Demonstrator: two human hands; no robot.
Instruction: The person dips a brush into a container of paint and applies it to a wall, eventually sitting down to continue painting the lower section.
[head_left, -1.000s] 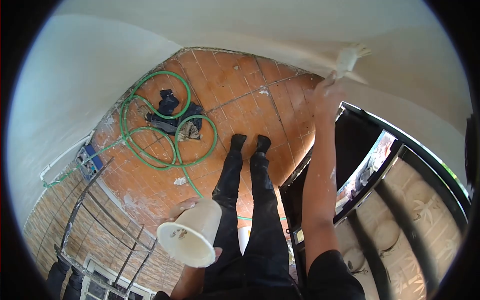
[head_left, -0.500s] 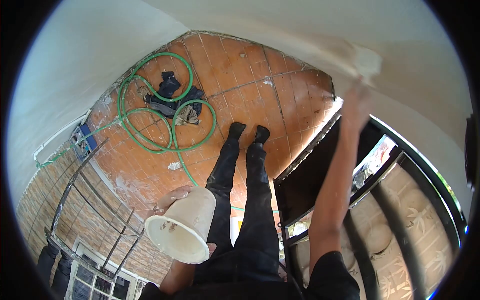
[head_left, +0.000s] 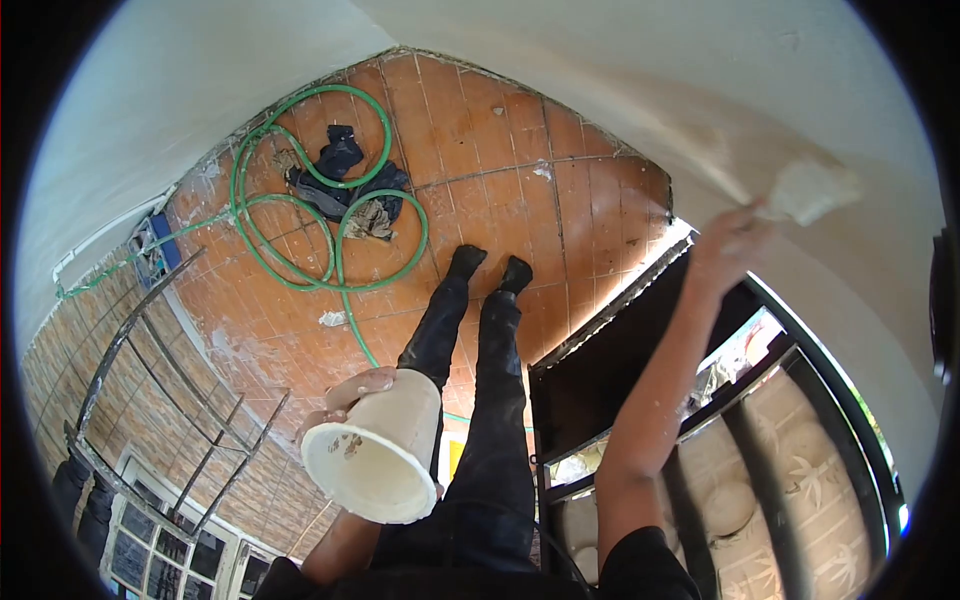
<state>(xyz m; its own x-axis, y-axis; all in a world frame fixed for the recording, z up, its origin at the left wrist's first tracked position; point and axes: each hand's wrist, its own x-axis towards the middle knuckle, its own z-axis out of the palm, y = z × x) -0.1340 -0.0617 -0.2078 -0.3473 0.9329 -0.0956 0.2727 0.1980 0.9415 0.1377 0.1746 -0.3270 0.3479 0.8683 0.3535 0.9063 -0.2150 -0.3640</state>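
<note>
My left hand (head_left: pixel 358 388) is wrapped round the side of a whitish plastic bucket (head_left: pixel 405 415), held in front of my legs. Its mouth tilts up toward me, and pale residue with brownish specks shows on the inner wall. At the right, my outstretched right hand (head_left: pixel 735 245) is closed on the handle of a wide paintbrush (head_left: pixel 815 190). The brush's broad whitish end lies against the pale wall (head_left: pixel 720 110). Motion smears the hand and brush a little, and the fingers cover most of the handle.
A looped green hose (head_left: pixel 385 280) and dark crumpled cloth (head_left: pixel 335 155) lie on the orange tiled floor (head_left: pixel 480 130). Curved metal bars (head_left: pixel 110 365) stand at left. A black metal gate (head_left: pixel 620 350) is at right, close below my right arm.
My right hand and the paintbrush have moved right and down along the wall. The bucket in my left hand has shifted only slightly, with the whole view.
</note>
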